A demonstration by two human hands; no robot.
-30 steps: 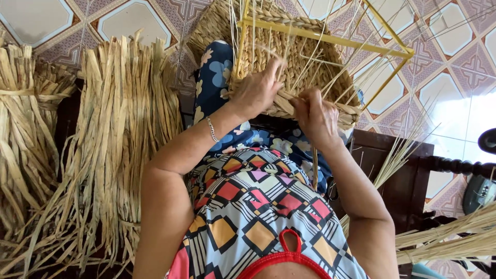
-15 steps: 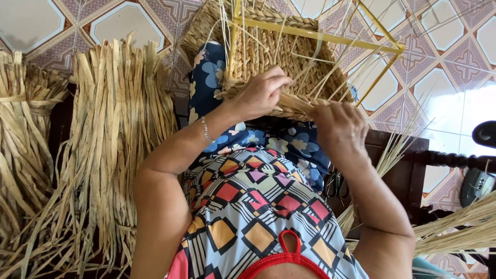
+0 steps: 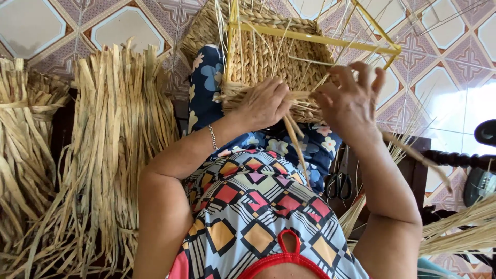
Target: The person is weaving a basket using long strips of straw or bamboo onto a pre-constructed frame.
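— What do the hands hold, seen from above?

— The left hand [image 3: 263,103] is clenched on the near rim of a half-woven straw basket [image 3: 268,62], fingers curled over the plaited edge. The basket rests on the person's lap, built around a yellow metal frame [image 3: 315,39] that stands just beyond the knuckles.

— And the other?

— The right hand [image 3: 351,101] pinches a straw strand [image 3: 297,144] at the same rim, thumb and forefinger closed on it, the remaining fingers spread upward. The strand runs from between the two hands and trails down over the patterned dress [image 3: 258,206].

— What lies around the grip?

— Outward of the left arm, bundles of dried flat straw [image 3: 113,144] lean in thick sheaves. Below the right wrist, black-handled scissors [image 3: 338,186] lie on a dark wooden seat [image 3: 408,165]. Beyond the right elbow, loose thin stalks [image 3: 465,227] fan out. A bracelet [image 3: 212,137] circles the left wrist. Tiled floor [image 3: 454,62] shows behind the basket.
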